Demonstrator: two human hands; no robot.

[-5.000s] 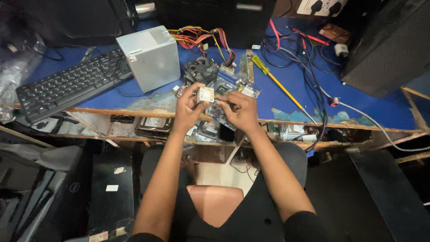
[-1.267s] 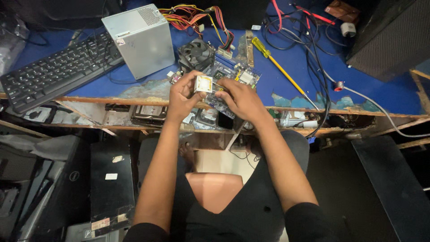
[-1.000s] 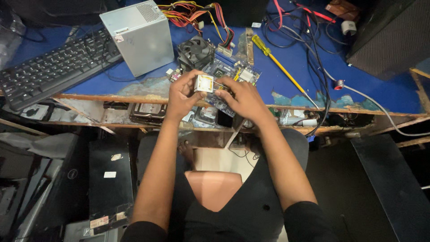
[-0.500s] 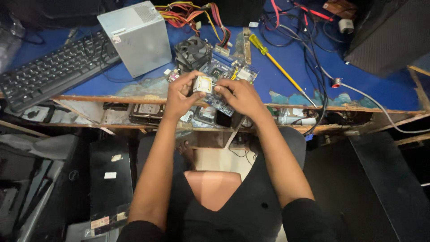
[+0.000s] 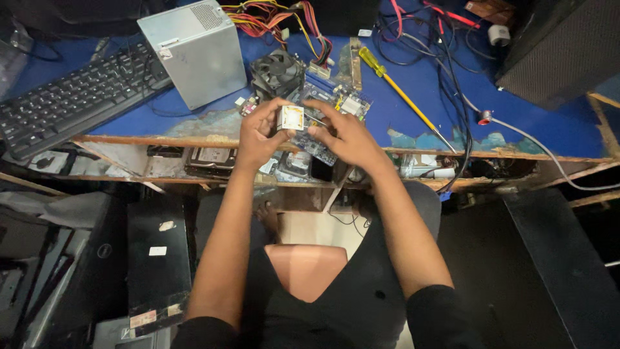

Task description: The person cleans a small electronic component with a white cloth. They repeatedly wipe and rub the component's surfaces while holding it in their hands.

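Your left hand (image 5: 258,132) has its grip pinched on a small square processor chip (image 5: 291,117), fingertips at its edges, and your right hand (image 5: 345,132) closes on it from the other side, so both hands are grasping the same chip. You hold it in the air above the green circuit board (image 5: 332,106), which lies at the front edge of the blue table (image 5: 413,84) and partly overhangs it.

The chip is held only by its rims; if one fingertip slides, it likely drops onto the board or past the table edge to the floor. A tilt while you lower it could bend contacts underneath, which cannot be seen from here. The black cooler fan (image 5: 276,70) sits just beside the board, and the yellow-handled screwdriver (image 5: 400,90) and loose cables (image 5: 445,58) lie near your right wrist, easy to snag.
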